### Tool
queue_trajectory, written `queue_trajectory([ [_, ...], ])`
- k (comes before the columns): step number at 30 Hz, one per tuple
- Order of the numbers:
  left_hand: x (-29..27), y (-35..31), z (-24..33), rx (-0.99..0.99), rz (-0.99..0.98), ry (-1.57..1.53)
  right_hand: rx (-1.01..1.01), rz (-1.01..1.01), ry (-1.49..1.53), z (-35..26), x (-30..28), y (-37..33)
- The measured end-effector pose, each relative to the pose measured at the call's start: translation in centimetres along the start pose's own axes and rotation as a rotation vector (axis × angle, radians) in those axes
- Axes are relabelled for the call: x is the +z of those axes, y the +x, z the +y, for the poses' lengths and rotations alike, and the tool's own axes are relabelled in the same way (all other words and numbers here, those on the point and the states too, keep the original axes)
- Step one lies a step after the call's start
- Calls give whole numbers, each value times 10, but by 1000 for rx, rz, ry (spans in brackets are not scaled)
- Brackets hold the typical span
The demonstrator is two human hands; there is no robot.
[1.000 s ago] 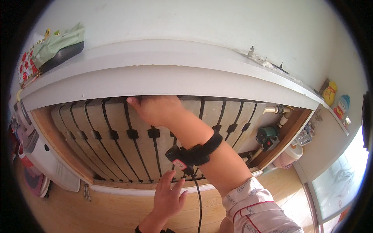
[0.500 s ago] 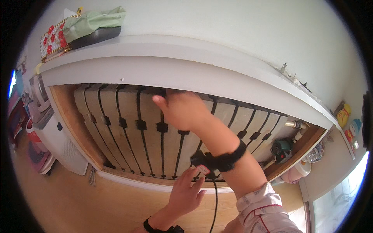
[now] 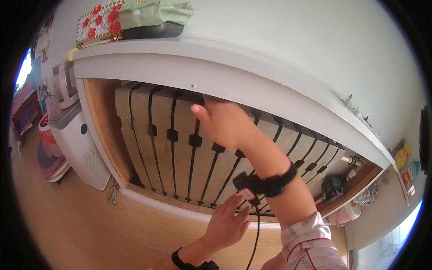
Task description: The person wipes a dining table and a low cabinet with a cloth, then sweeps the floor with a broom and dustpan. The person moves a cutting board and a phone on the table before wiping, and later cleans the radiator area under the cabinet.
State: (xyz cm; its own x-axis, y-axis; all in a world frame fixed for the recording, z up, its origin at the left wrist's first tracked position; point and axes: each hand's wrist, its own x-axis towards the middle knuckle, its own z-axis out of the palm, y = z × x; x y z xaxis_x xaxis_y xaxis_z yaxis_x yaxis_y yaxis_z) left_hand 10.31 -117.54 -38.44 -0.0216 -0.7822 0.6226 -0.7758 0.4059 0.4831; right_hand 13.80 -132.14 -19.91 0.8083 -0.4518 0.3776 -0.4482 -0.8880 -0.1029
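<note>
A pale cast radiator (image 3: pixel 155 166) with dark gaps between its sections fills a recess below a white ledge (image 3: pixel 135 50). My right hand (image 3: pixel 227 123) reaches over the radiator's top edge, beneath the ledge. Its thumb sticks out in front, while the other fingers are out of sight, so whatever they touch or hold is hidden. A black strap (image 3: pixel 274 182) with a small dark device and a cable (image 3: pixel 255 238) circles the right wrist. Lower down, my left hand (image 3: pixel 227 225) is open, fingers stretched toward the radiator's bottom, near that device in the picture. It also wears a black wristband (image 3: pixel 180 258).
A green pump-like device (image 3: pixel 332 186) and pipes (image 3: pixel 353 161) occupy the recess's right end. On the ledge sit a flowered box (image 3: pixel 96 24), a green cloth (image 3: pixel 155 13) and a dark tray (image 3: pixel 155 30). A white appliance (image 3: pixel 83 146) stands left, on the wooden floor (image 3: pixel 90 229).
The view has shifted, so the radiator and ledge appear farther right. My right hand has moved left along the radiator's top by about one section. My left hand stays low and open.
</note>
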Motion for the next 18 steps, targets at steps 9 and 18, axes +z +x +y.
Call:
queue_trajectory([
  [9, -9, -4, -4, 76, -24, -26, -84, 125, 38, -32, 22, 59],
  [18, -9, -15, -5, 63, -128, -60, -23, 123, -154, -59, 40, 50],
])
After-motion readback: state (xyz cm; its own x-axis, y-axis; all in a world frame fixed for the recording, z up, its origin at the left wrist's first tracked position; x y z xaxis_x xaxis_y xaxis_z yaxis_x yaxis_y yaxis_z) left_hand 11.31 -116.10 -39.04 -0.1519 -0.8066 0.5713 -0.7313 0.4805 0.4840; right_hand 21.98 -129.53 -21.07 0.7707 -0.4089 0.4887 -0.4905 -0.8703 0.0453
